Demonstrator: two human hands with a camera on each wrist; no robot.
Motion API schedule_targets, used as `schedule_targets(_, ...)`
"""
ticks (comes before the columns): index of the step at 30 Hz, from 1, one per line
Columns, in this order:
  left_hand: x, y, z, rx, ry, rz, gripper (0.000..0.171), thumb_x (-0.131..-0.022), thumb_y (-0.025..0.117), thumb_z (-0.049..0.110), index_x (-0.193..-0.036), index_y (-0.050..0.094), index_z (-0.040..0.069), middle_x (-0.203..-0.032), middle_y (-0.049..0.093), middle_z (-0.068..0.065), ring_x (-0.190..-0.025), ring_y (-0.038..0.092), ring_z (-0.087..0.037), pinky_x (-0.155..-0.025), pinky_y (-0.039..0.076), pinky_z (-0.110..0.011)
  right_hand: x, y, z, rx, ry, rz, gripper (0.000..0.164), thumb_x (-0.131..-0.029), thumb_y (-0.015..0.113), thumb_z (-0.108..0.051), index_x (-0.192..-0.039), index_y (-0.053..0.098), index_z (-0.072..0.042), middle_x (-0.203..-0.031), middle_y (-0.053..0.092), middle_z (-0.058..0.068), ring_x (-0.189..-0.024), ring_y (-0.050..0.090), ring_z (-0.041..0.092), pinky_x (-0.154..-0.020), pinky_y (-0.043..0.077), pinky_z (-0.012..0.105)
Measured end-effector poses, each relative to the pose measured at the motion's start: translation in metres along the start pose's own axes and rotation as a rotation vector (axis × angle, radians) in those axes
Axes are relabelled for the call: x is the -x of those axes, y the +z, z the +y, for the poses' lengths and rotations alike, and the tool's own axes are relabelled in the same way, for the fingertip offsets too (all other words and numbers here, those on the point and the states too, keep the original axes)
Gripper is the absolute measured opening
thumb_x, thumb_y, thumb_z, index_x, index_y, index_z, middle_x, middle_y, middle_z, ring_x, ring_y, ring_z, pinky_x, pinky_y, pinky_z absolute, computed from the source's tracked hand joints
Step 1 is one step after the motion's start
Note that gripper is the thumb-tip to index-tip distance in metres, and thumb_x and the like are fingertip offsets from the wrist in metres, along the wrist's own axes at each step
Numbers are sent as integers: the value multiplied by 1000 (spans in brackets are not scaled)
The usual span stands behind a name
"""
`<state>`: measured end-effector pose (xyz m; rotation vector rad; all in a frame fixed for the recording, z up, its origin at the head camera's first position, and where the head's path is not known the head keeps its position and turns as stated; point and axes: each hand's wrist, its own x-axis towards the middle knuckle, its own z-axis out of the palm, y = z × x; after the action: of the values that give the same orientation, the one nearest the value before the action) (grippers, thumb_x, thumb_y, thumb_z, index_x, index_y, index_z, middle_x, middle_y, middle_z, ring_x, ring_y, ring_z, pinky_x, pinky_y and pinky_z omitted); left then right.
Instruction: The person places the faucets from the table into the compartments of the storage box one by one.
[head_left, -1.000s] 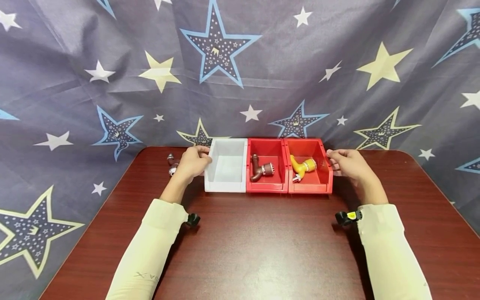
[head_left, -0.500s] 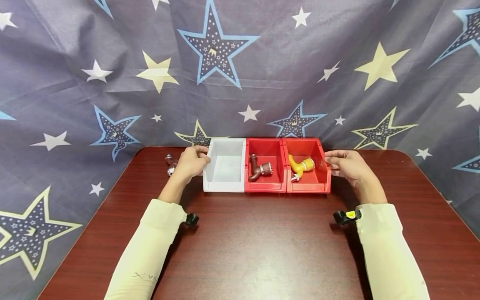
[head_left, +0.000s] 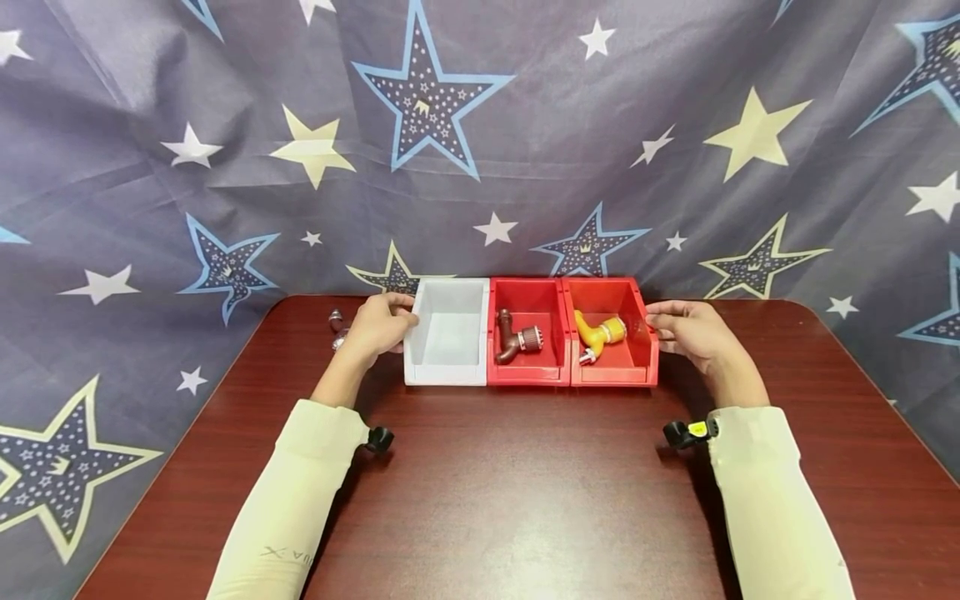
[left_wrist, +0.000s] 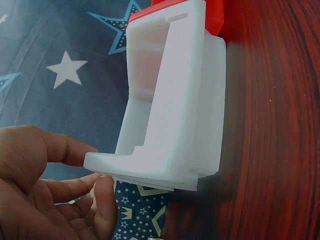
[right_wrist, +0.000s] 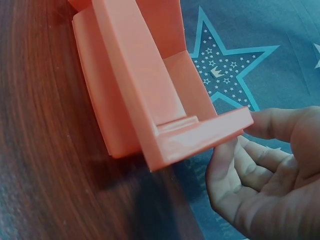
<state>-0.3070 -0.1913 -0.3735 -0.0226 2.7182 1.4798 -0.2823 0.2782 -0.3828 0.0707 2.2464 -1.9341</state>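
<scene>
Three open-front bins stand side by side in the head view: a white bin (head_left: 450,329) on the left, a red bin (head_left: 528,375) in the middle and another red bin (head_left: 615,375) on the right. My left hand (head_left: 382,325) pinches the white bin's outer rim between thumb and fingers. On the opposite end, my right hand (head_left: 693,329) pinches the outer rim of the right red bin. Inside the middle bin lies a brown curved pipe-like piece (head_left: 513,342) with a ribbed knob. A yellow piece of similar shape (head_left: 596,337) lies in the right bin.
Beyond my left hand lies a brown and silver curved piece (head_left: 336,319), partly hidden. A star-patterned cloth (head_left: 510,192) hangs right behind the bins. The dark red wooden table (head_left: 517,483) stretches in front of them.
Everything shifts slightly left in the head view, backdrop included. Both hands keep their hold on the bins' outer rims, and the bins stay side by side.
</scene>
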Motion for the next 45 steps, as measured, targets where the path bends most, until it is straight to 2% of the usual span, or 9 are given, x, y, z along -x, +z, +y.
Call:
schedule_targets(10, 1, -1, 1, -160, 122, 77, 39, -94, 62, 17, -129, 65, 0, -104, 70, -16, -74, 70, -27, -57, 58, -29, 0, -1, 5, -13, 7, -1, 46, -101, 57, -4, -141, 44, 15, -87, 71, -7, -76, 67, 7, -72, 59, 24)
schedule_targets(12, 1, -3, 1, -189, 140, 87, 38, -95, 62, 18, -129, 65, 1, -104, 71, -14, -74, 70, -27, -61, 56, -28, 0, -1, 5, -15, 7, 0, 46, -101, 58, -4, -141, 44, 14, -87, 72, -7, -76, 67, 7, -72, 60, 24)
schedule_targets(18, 0, -8, -1, -273, 194, 121, 38, -95, 62, 22, -128, 68, 4, -103, 72, -12, -88, 62, -25, -77, 48, -35, -1, -2, 5, -26, 7, -1, 47, -101, 58, -4, -142, 44, 15, -87, 72, -7, -76, 67, 7, -72, 60, 24)
schedule_targets(24, 0, -17, -2, -294, 209, 155, 36, -97, 62, 22, -127, 68, 3, -102, 71, -12, -88, 62, -27, -79, 48, -40, 1, -2, 3, -30, 6, -3, 47, -101, 58, -4, -142, 43, 15, -87, 72, -7, -76, 68, 7, -72, 60, 24)
schedule_targets(28, -1, -22, -4, -300, 200, 158, 36, -97, 61, 23, -127, 68, 4, -102, 71, -11, -86, 65, -25, -79, 49, -40, 1, -2, 2, -32, 1, -6, 47, -101, 57, -4, -142, 43, 16, -87, 72, -7, -76, 68, 7, -72, 60, 24)
schedule_targets(34, -1, -30, -7, -297, 223, 187, 32, -97, 61, 18, -123, 68, 1, -99, 72, -14, -85, 69, -28, -78, 49, -38, 1, -2, 3, -37, -2, -8, 47, -101, 57, -4, -142, 43, 16, -87, 73, -7, -76, 68, 7, -72, 60, 24)
schedule_targets(37, -1, -35, -11, -308, 217, 209, 30, -96, 61, 18, -120, 69, 1, -100, 72, -14, -89, 65, -29, -81, 48, -39, 1, -2, 3, -35, 0, -8, 47, -102, 57, -4, -142, 43, 16, -87, 72, -7, -76, 68, 7, -73, 60, 24)
schedule_targets(41, -1, -45, -15, -315, 211, 198, 31, -97, 60, 18, -122, 69, 0, -103, 72, -18, -95, 65, -32, -87, 50, -45, 0, -2, 3, -35, -1, -9, 47, -102, 57, -5, -142, 43, 15, -87, 72, -7, -76, 68, 7, -73, 60, 24)
schedule_targets(45, -3, -57, -24, -401, 243, 166, 35, -97, 59, 18, -126, 65, -1, -111, 68, -22, -107, 62, -38, -95, 48, -53, 0, -2, 3, -41, -3, -10, 46, -101, 57, -4, -141, 44, 15, -87, 73, -6, -75, 68, 7, -72, 60, 24)
